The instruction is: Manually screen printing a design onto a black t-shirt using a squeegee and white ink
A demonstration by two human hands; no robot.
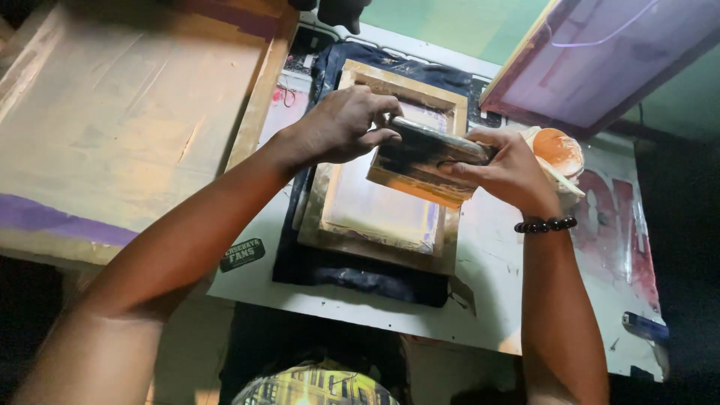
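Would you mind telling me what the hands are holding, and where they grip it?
Both hands hold a squeegee over the small framed screen: the left hand grips its left end, the right hand its right end, fingers wrapped around the top handle.

A small dark sticker, a rounded, tilted badge shape with pale lettering and a thin light outline, sits on the white counter near its front left corner, just left of the dark cloth. Near the counter's back edge, left of the small wooden frame, there is a pale label with a pinkish-red smudge of colour on it; its shape is partly hidden by the big frame beside it. On the right part of the counter, large faded red markings run across the white surface, worn and patchy.
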